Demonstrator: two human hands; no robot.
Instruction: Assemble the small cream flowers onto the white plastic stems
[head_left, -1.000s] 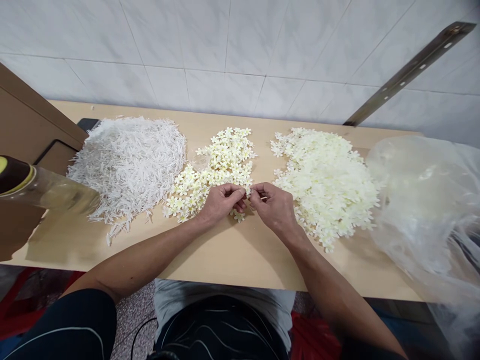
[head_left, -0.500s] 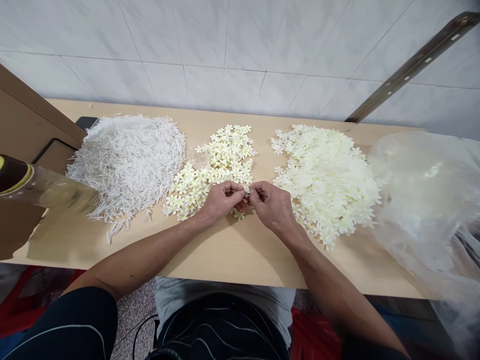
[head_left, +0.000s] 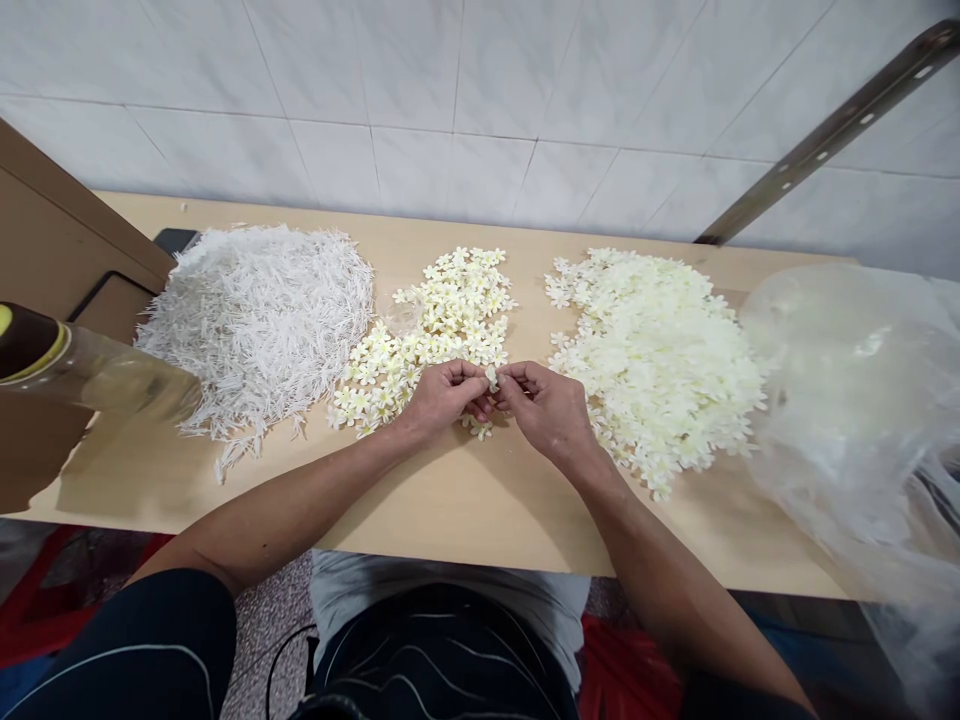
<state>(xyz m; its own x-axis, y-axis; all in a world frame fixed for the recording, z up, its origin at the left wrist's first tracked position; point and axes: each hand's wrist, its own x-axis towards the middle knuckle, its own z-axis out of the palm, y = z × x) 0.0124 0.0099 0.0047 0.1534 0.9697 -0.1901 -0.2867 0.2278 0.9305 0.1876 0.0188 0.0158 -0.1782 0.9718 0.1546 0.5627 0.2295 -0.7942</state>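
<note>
Both hands meet over the front edge of the middle flower pile, pinching one small pale artificial flower (head_left: 492,377) between them. My left hand (head_left: 448,392) is closed, thumb and forefinger on the flower's left side. From the right, my right hand (head_left: 546,402) pinches the same flower, its fingers closed too. Behind and left of the hands lie the yellow-centred flowers (head_left: 457,305). A large heap of pale flower pieces (head_left: 660,350) spreads to the right. On the left sits a heap of thin white stem-like pieces (head_left: 262,310). Any stem in the fingers is hidden.
A clear plastic jar (head_left: 120,375) with a dark lid juts in at left beside a brown cardboard box (head_left: 67,220). At right a translucent plastic bag (head_left: 847,400) covers the table's end. A metal bracket (head_left: 825,140) slants along the tiled wall behind the wooden table (head_left: 465,510).
The hands stay in nearly the same place, still pinching the flower, which has turned slightly between the fingertips. The camera view has shifted a little.
</note>
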